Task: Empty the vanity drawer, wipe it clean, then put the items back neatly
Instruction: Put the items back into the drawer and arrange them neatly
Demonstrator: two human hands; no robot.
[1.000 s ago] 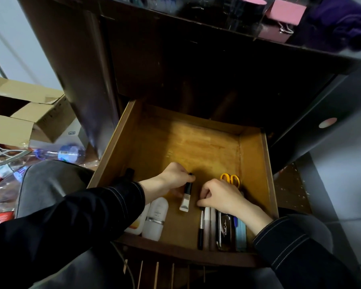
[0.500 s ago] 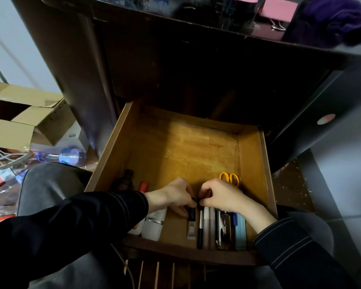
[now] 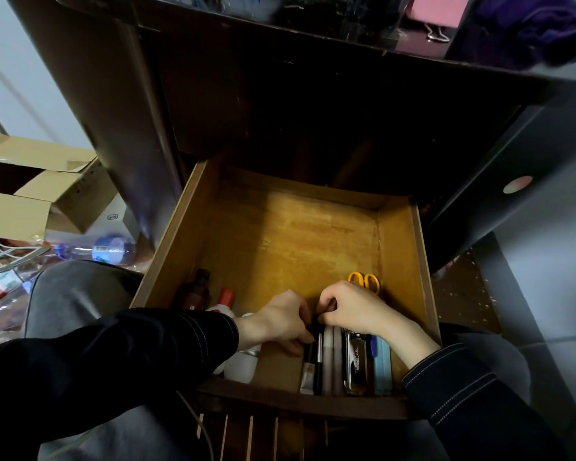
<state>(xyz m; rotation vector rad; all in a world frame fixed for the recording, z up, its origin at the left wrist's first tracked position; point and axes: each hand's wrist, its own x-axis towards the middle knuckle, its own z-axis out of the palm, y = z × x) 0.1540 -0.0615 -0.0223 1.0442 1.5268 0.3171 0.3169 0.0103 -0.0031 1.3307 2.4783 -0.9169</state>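
The wooden vanity drawer [image 3: 280,234] is pulled out below me. Along its near edge lies a row of items: a small black-and-silver tube [image 3: 308,372], a black pen [image 3: 319,364], two pale sticks [image 3: 332,361], a shiny black case [image 3: 356,364] and a light blue case [image 3: 382,367]. Yellow-handled scissors [image 3: 363,281] lie behind them. My left hand [image 3: 280,319] pinches the top end of the tube. My right hand [image 3: 353,309] has curled fingers on the tops of the row, beside the left hand. A dark bottle [image 3: 195,291], a red-capped bottle [image 3: 225,298] and a white bottle [image 3: 241,364] sit at the left.
The dark vanity top [image 3: 313,31] overhangs the drawer, with a pink clip [image 3: 436,11] and purple cloth [image 3: 529,24] on it. An open cardboard box [image 3: 40,191] and plastic bottles [image 3: 110,249] lie on the floor at left. The back half of the drawer floor is bare wood.
My left hand carried the small tube from the drawer's middle to the near row and laid it beside the black pen. Both hands have come together at the row's top ends.
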